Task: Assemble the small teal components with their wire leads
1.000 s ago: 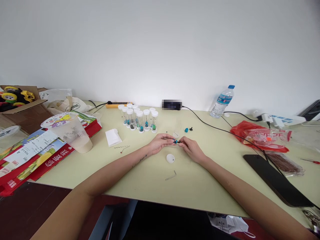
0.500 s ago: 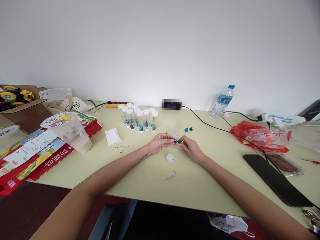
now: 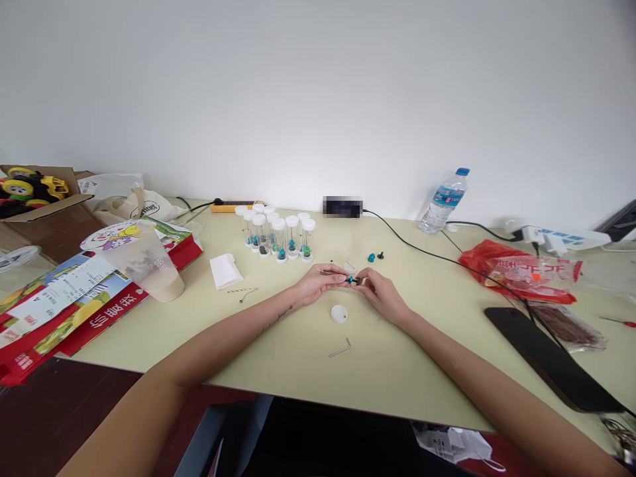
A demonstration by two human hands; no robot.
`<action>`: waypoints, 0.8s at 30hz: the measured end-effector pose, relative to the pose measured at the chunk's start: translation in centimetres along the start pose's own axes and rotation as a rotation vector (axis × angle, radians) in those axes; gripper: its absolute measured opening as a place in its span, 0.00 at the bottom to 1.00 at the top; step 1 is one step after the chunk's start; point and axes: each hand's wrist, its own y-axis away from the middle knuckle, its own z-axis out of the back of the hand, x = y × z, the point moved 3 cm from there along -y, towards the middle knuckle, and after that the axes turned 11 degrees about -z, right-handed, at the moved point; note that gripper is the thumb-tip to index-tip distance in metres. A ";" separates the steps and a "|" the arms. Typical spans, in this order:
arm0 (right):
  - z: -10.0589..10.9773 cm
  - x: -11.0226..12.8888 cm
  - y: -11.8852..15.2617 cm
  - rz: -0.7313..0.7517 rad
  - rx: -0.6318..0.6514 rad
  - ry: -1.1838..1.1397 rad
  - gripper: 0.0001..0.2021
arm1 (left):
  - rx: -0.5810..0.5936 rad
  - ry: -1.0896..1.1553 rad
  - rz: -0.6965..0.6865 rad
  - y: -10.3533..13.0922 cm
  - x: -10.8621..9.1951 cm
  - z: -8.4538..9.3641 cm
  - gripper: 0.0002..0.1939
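Note:
Between my two hands is a small blue and black part (image 3: 353, 280), too small to name more closely. My left hand (image 3: 320, 283) pinches its left end with thumb and fingertips. The fingers of my right hand (image 3: 380, 293) are closed on its black right end. Just below lies a round white cap (image 3: 339, 314) with a small dark spot on it. Nearer the table edge is an L-shaped hex key (image 3: 340, 348). Beyond my right hand lie a small blue piece (image 3: 371, 257) and a small black piece (image 3: 380, 255).
Several clear tubes with white caps (image 3: 279, 242) stand behind my left hand. A folded white paper (image 3: 225, 271), a drink cup (image 3: 144, 262) and a cardboard box (image 3: 54, 228) are leftward. Rightward are a water bottle (image 3: 444, 202), a red bag (image 3: 517, 270) and a black slab (image 3: 546, 358).
Both hands keep their grip on the small blue and black part, almost in the same place. The whole view has shifted very slightly.

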 end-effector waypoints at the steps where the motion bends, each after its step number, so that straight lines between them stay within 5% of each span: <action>1: 0.0 0.0 0.0 0.003 0.000 0.010 0.09 | 0.002 -0.002 0.004 0.0 0.0 0.0 0.18; 6: 0.1 0.1 0.0 0.036 0.031 0.046 0.15 | 0.033 -0.009 0.019 0.0 0.0 -0.1 0.20; 15: 0.0 0.0 0.0 0.029 -0.010 0.009 0.07 | 0.008 0.012 0.000 -0.1 0.2 0.3 0.16; 24: 0.1 0.2 0.0 0.049 0.081 0.019 0.19 | 0.035 0.005 0.009 -0.1 0.3 0.2 0.16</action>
